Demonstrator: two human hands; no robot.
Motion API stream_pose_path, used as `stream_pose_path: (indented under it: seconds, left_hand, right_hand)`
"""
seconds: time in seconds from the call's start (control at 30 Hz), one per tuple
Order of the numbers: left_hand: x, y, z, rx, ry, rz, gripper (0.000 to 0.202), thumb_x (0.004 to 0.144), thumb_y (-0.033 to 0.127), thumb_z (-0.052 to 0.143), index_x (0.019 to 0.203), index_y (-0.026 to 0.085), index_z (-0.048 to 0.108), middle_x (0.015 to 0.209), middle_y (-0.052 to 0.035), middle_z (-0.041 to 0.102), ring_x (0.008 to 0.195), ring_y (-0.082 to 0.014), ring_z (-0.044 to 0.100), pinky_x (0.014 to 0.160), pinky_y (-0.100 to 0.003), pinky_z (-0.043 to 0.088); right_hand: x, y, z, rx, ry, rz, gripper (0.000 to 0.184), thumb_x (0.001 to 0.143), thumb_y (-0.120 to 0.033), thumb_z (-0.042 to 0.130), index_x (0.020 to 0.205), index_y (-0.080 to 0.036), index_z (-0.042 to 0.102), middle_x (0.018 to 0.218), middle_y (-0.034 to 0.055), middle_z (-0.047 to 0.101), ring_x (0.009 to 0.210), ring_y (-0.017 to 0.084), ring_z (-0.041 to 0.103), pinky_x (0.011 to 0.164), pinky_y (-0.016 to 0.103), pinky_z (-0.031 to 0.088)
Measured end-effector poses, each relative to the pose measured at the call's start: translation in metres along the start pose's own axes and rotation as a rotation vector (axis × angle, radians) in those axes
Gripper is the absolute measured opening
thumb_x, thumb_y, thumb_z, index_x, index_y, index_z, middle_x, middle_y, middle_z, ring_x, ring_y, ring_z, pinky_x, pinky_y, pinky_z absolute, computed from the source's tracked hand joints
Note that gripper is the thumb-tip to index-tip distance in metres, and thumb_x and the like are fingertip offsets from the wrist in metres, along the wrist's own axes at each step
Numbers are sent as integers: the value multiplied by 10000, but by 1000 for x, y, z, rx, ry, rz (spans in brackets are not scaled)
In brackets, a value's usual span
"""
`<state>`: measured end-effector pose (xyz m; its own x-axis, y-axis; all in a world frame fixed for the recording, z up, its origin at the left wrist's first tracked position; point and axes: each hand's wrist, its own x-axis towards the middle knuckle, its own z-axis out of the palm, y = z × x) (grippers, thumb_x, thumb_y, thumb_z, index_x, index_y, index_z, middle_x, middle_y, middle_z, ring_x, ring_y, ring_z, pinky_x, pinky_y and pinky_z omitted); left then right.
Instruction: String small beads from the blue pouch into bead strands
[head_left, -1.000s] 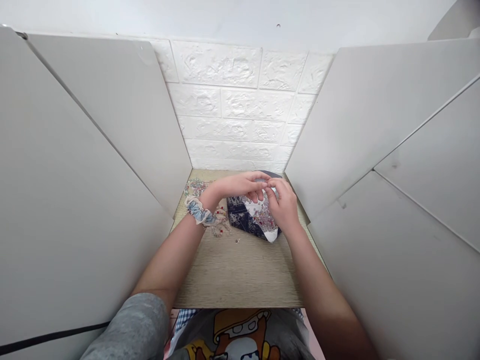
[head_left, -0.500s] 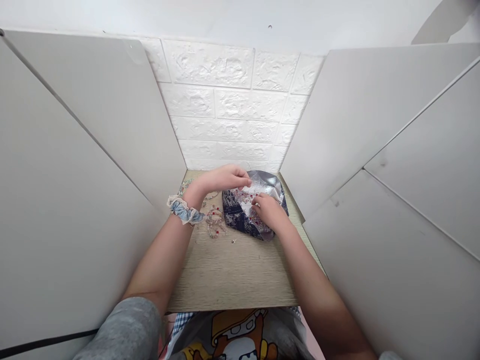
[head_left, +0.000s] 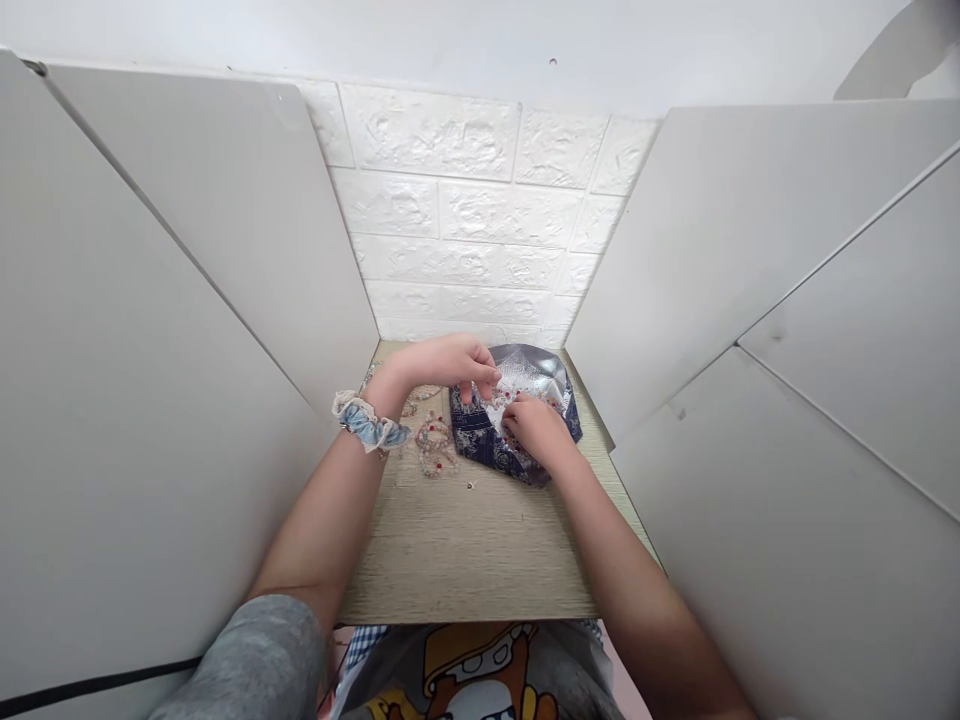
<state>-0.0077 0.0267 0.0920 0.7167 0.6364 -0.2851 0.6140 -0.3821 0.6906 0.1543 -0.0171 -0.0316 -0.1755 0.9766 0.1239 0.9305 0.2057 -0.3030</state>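
**Foil-lined navy pouch [head_left: 480, 447] under both hands, near far edge of table [head_left: 465, 565]**

Pouch lies roughly flat, right of centre, w/ silver lining [head_left: 523, 372] showing at top and navy patterned fabric [head_left: 474, 444] at lower L. Looks light & soft: cloth should fold easily, foil is prob. slippery and crinkly, so best hold is prob. the fabric edge, not the foil. Pink-red speckled bits [head_left: 501, 405] sit on the lining, too small to tell, prob. beads; if loose, they could spill easily. Left hand [head_left: 442, 362] arches over the pouch's upper L side, fingers [head_left: 480, 378] curled down, part closed. Right hand [head_left: 536, 430] rests mid-pouch, fingers [head_left: 510, 420] bunched on the speckled patch. Can't tell if either has hold of anything. Beaded strands [head_left: 433, 447] lie just L of pouch, w/ one small bead [head_left: 471, 485] apart near its lower edge. Blue lace-edged scrunchie [head_left: 367, 423] sits on left wrist.
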Motion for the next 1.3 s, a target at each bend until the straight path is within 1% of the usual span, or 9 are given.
stream_pose_path:
  seconds: [0.1,0.17,0.27,0.37,0.5,0.63,0.87,1.0,1.3]
  left_hand:
    - [0,1,0,19,25,16,274,702,373,463,722,148,619,640,-6,620,495,-70,513,487,-191,347]
    - [0,2,1,31,35,37,276,704,371,455,722,150,620,682,-11,631,511,-70,524,494,-190,349]
    - [1,3,2,28,41,53,264,691,368,462,736,153,610,753,-14,643,517,-70,528,495,-192,353]
    - [0,5,3,14,41,64,252,676,358,470,745,153,598,765,-13,640,501,-66,512,494,-195,355]
    - [1,7,5,37,63,96,250,676,350,453,743,150,588,674,-2,605,468,-55,447,459,-191,313]
    - [3,6,7,118,127,128,267,679,359,441,736,148,595,597,10,549,486,-61,407,451,-197,262]
    - [3,8,9,114,137,132,287,677,379,435,729,142,590,579,11,503,492,-63,380,460,-204,246]
    - [3,7,8,104,141,136,274,675,369,433,739,149,585,603,7,511,513,-68,392,467,-204,254]
    - [4,5,8,112,153,146,235,680,320,420,744,150,569,608,8,514,528,-69,406,482,-202,269]
  right_hand:
    - [0,-6,-5,244,121,1,147,780,-226,408,747,-181,545,806,42,575,742,151,516,656,266,369]
    - [0,-9,-10,526,199,30,142,781,-283,417,755,-192,523,741,11,563,677,130,501,629,255,374]
    - [-1,-12,-18,957,266,73,152,747,-345,478,751,-197,512,654,-22,524,593,103,474,582,236,383]
    - [-1,-12,-20,1283,269,72,159,705,-343,547,770,-200,523,706,-24,548,608,90,497,612,237,414]
    - [0,-12,-18,1530,229,56,150,691,-327,579,774,-209,541,780,-19,577,668,88,537,680,255,449]
    - [0,-15,-18,1625,223,76,139,674,-317,605,753,-213,554,749,-29,582,672,81,544,702,251,465]
    - [-1,-16,-18,1630,215,39,140,673,-312,611,755,-220,546,764,-29,600,690,88,563,740,263,470]
    - [-2,-17,-19,1647,205,13,127,689,-311,599,765,-223,547,778,-30,600,689,81,567,754,260,467]
    - [-5,-21,-25,1723,206,25,151,671,-328,619,745,-220,545,764,-33,592,672,74,565,736,249,477]
